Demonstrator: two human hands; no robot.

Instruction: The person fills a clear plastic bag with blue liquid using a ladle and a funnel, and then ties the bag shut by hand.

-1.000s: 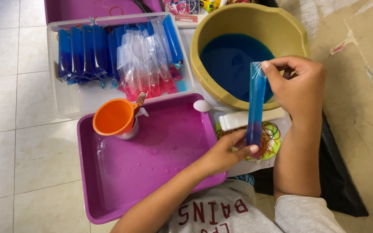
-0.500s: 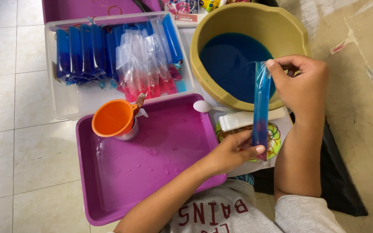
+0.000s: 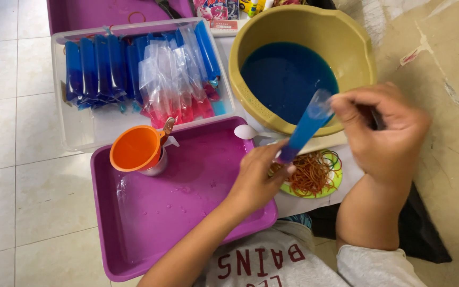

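— Hands?
— Left hand pinched bottom of blue ice-pop tube; right hand clamped its top.
— Tube location?
— Tilted, centre-right of frame, over yellow basin rim, above rubber bands.

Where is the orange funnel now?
The orange funnel sits in a metal cup at the purple tray's far-left corner, left of the left hand.

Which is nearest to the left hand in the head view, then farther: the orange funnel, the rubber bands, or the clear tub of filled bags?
Measured from the left hand:
1. Rubber bands, on the green plate just to its right.
2. Orange funnel, at the purple tray's upper left corner.
3. Clear tub of filled bags, beyond the tray, upper left.
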